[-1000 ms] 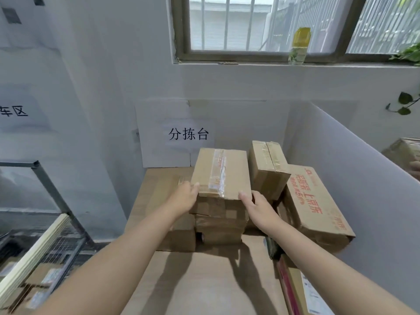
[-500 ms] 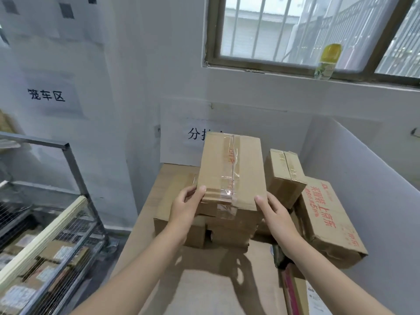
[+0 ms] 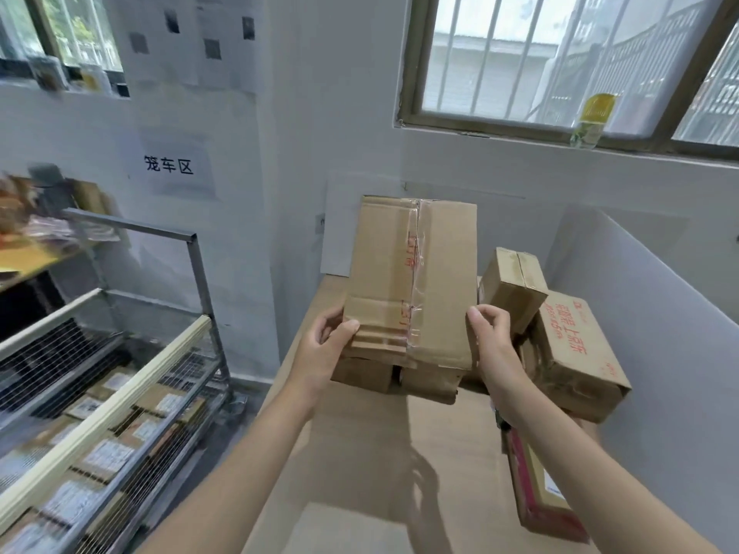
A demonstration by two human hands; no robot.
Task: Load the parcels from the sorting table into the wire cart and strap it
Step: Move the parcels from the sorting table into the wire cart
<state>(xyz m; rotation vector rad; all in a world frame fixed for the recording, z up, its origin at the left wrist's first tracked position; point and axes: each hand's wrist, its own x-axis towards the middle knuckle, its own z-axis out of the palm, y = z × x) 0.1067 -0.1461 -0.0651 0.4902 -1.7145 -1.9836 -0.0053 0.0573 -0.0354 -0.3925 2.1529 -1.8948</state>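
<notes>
- The tall box is made of brown cardboard and crossed by clear tape with red print.
- The big box is marked with red lettering on brown.
- The desk is finished in pale tan.
- The cart is framed in grey metal, with a cream bar.
- The parcels in it are brown, labelled in white.
- The bottle is coloured yellow.

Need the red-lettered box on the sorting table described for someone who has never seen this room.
Under the barred window stands the sorting table, walled on its right by a white partition. The box lies beside that partition, right of a small taped box. It alone carries rows of large red characters across its top.
</notes>
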